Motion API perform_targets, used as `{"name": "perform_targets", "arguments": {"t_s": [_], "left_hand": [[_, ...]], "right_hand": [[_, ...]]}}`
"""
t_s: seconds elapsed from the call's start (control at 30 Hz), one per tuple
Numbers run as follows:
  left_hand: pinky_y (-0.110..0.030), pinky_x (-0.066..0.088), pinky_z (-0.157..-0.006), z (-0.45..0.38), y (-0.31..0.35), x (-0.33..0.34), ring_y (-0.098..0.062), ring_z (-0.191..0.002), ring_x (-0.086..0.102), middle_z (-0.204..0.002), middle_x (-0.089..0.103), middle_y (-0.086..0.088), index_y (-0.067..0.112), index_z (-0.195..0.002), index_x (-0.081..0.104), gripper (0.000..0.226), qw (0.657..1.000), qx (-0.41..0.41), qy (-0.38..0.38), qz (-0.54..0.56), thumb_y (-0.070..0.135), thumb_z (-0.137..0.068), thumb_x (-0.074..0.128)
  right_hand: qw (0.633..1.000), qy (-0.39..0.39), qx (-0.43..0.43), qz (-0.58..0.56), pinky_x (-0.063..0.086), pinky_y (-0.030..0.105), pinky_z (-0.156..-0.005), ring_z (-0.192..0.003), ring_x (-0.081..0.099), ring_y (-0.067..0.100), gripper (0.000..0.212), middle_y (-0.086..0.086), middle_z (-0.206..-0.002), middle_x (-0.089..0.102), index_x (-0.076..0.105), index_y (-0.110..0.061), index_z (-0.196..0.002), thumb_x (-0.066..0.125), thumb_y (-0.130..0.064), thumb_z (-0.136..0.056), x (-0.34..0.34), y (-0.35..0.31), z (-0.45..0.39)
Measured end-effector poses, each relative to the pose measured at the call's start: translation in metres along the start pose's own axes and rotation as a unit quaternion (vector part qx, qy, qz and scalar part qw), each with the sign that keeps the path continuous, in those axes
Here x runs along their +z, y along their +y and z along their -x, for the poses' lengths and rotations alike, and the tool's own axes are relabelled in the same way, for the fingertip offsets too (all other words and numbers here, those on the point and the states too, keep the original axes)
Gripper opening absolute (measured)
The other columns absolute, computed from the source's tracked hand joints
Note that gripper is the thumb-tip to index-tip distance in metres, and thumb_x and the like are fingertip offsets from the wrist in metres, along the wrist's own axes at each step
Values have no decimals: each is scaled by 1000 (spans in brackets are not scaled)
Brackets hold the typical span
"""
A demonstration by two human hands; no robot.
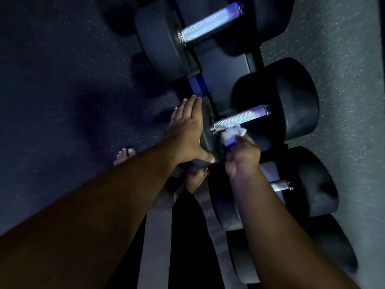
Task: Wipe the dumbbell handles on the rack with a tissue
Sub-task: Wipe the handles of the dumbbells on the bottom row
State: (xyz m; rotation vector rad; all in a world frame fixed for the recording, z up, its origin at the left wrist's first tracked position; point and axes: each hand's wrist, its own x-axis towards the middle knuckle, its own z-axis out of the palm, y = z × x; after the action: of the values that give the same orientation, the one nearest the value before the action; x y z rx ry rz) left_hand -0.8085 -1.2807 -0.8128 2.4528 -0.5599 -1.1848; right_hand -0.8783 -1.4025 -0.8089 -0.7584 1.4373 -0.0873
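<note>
Two hands busy: left hand (188, 130) flat on dumbbell head (208, 138); right hand (242, 157) apparently pinching tissue (231, 135) against handle (239, 118).

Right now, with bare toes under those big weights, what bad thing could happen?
The left hand presses on the end of the middle dumbbell; if that dumbbell rolled off the rack, it might land on the bare feet just below. The right hand holds only a small crumpled tissue against the ridged handle, so the tissue could tear or slip out.
</note>
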Motion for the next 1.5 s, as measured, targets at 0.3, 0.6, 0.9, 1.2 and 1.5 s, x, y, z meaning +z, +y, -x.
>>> {"name": "perform_targets", "arguments": {"t_s": [0.3,0.6,0.9,1.2,1.5], "left_hand": [[-43,3,-127,-1,0,0,-25,-156,-6,-169,-8,-10,7,-159,-6,166,1000,1,-3,-9,68,-39,91],[-44,6,-127,0,0,0,-25,-156,-5,-169,-6,-10,7,-159,-4,165,1000,2,-2,-7,67,-39,92],[-42,2,-127,0,0,-3,-25,-156,-6,-169,-8,-9,8,-159,-6,165,1000,1,-4,-8,67,-40,92],[-42,2,-127,1,2,-4,-25,-156,-6,-169,-9,-8,9,-160,-6,164,1000,-3,-8,-5,66,-41,92],[-41,2,-127,1,1,-3,-25,-156,-5,-169,-7,-10,8,-160,-4,164,1000,-4,-2,4,65,-40,93]], "right_hand": [[993,77,-18,-90,41,16,-34,-36,53,9,34,-4,-40,53,53,-18,-76,37,1,-100,28,-49,-12],[984,83,-37,-150,43,16,-42,-41,52,6,27,-5,-47,53,54,-13,-68,59,-2,-93,29,-51,-37],[984,50,-44,-167,46,17,-46,-45,59,8,25,-4,-51,59,55,-13,-73,55,-4,-96,26,-52,-20],[993,41,-67,-86,48,19,-57,-62,62,5,13,-3,-77,63,60,-11,-101,61,-1,-91,29,-38,-13],[1000,-13,-19,5,49,18,-49,-55,63,13,10,6,-72,62,59,-9,-96,63,-3,-90,27,-18,-7]]}}
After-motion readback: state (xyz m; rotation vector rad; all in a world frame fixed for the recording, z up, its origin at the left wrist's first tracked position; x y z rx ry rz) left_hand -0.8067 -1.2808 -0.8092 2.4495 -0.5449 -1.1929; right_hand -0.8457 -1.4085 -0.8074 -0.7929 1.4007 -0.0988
